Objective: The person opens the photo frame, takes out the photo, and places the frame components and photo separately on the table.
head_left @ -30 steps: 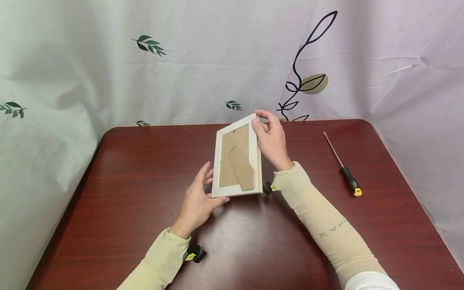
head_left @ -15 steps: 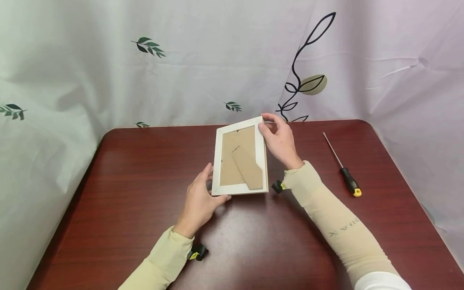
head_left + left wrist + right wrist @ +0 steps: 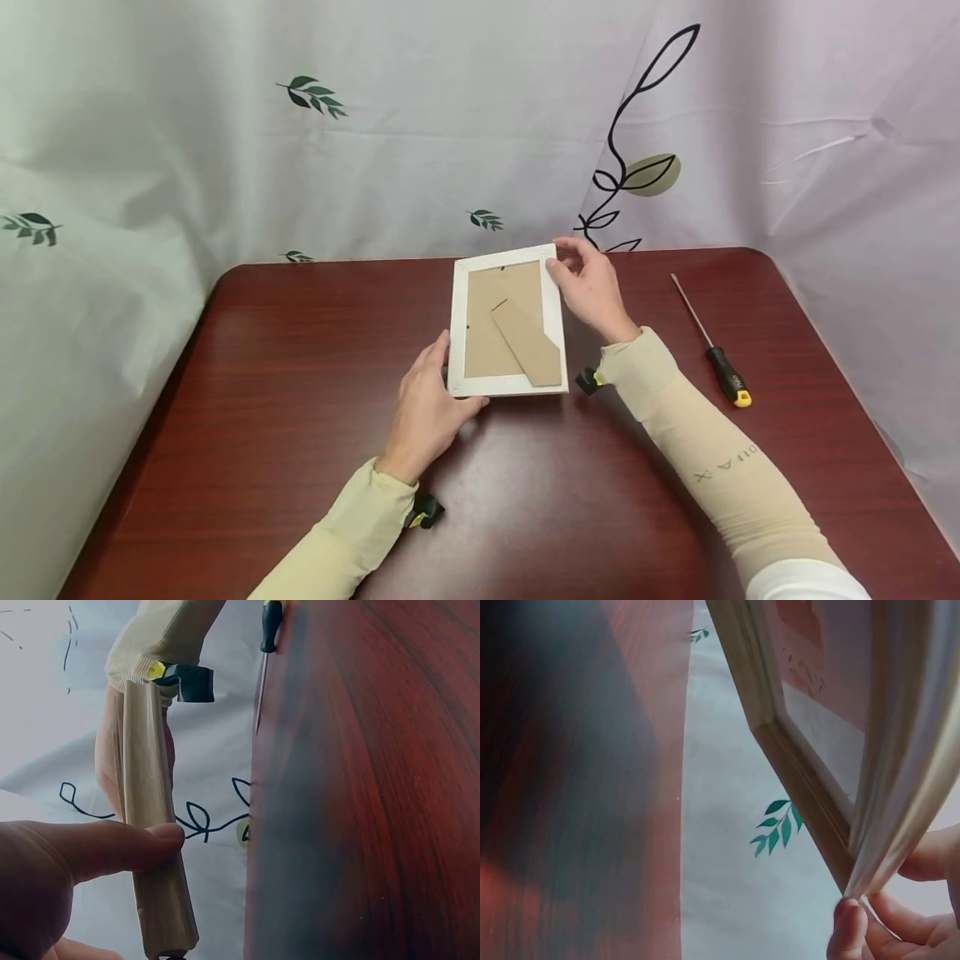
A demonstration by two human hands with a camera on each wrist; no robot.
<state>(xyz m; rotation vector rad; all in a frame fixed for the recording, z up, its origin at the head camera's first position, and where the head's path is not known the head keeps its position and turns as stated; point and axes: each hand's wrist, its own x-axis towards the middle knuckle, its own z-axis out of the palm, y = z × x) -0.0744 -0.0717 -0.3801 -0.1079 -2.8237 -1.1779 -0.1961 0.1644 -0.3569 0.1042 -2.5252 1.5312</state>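
Note:
A picture frame (image 3: 506,383) is held up in both hands, its back toward the head camera. It has a pale border, a brown backing board (image 3: 487,350) and a brown easel leg (image 3: 531,348) lying flat against the board. My left hand (image 3: 426,408) grips the lower left corner; its thumb (image 3: 154,846) lies across the wooden edge in the left wrist view. At the upper right corner my right hand (image 3: 592,287) pinches the frame between thumb and fingers. The right wrist view catches the frame's front, with part of a pinkish picture (image 3: 821,667).
On the right of the dark red table (image 3: 300,375) lies a screwdriver (image 3: 722,371) with a black and yellow handle, its tip pointing away. A pale curtain (image 3: 405,125) with leaf prints hangs behind the table.
The picture frame has turned so its back faces the head camera more squarely. It has shifted slightly right, and both hands have moved right with it, keeping their holds.

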